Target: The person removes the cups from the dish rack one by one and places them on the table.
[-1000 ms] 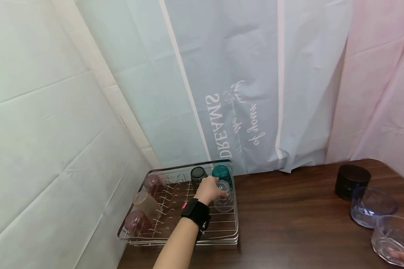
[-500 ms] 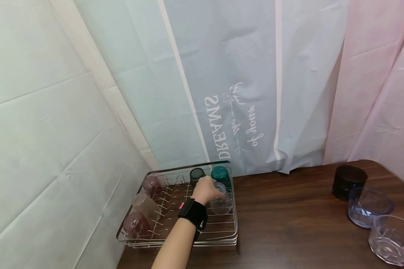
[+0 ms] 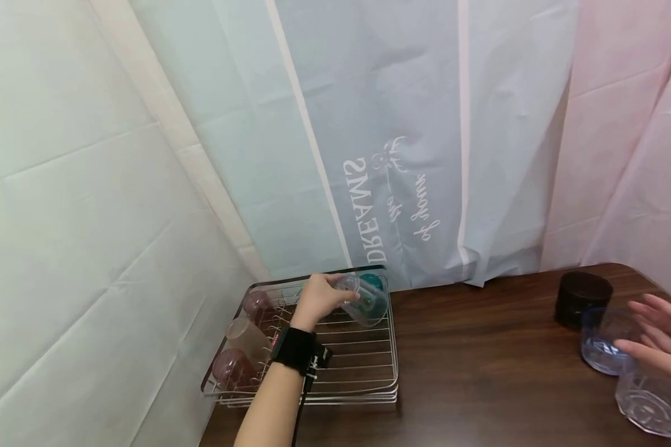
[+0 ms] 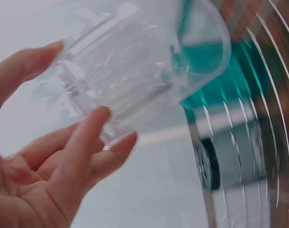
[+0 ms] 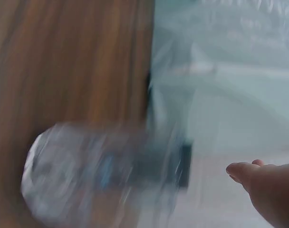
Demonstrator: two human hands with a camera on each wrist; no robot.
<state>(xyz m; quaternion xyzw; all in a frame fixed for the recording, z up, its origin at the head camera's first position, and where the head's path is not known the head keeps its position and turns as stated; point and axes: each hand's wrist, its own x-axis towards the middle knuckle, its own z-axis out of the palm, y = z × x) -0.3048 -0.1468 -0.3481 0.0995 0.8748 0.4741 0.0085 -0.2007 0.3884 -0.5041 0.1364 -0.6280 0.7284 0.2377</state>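
My left hand point(image 3: 319, 300) pinches a clear plastic cup point(image 3: 371, 310) by its base end, fingers on one side and thumb on the other. The cup point(image 4: 135, 61) is tilted above the dish rack point(image 3: 369, 397), its wide mouth pointing down and to the right in the head view. Behind it, partly covered, sits a teal cup point(image 3: 372, 280). At the right, my right hand point(image 3: 662, 335) is spread with nothing in its fingers, above a clear faceted bowl point(image 3: 651, 406) and beside a blue transparent bowl point(image 3: 599, 355). The right wrist view is blurred.
Along the rack's left side stand two pink cups point(image 3: 233, 370) and a beige cup point(image 3: 247, 338). A dark cup point(image 4: 230, 161) lies beyond the wires in the left wrist view. Behind the blue bowl is a black round container point(image 3: 583, 301). Curtains bound the wooden table point(image 3: 481, 372).
The left hand has lifted the clear cup from the rack and tilted it. My right hand, out of the head view half a second ago, is back above the clear bowl, its fingers spread.
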